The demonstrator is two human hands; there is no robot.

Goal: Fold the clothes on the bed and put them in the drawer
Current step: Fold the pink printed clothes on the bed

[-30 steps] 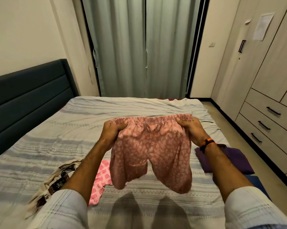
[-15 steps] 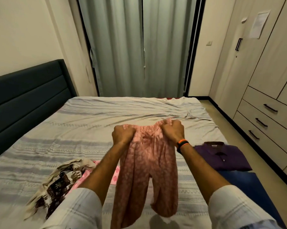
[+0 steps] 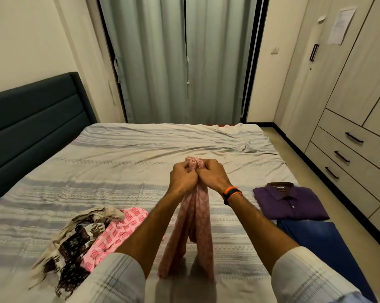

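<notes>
Both hands' grips (image 3: pixel 182 177) (image 3: pixel 213 177) have met, pinching the pink shorts' (image 3: pixel 195 226) waistband together.

jeans (image 3: pixel 324 248) cut off bottom-right; paper (image 3: pixel 342 25) text unreadable

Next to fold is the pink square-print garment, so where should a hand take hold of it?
Probably the pink square-print garment's far edge, from above on its right: the brown-and-cream cloth overlaps its left side, and the left forearm hides its near end.
</notes>
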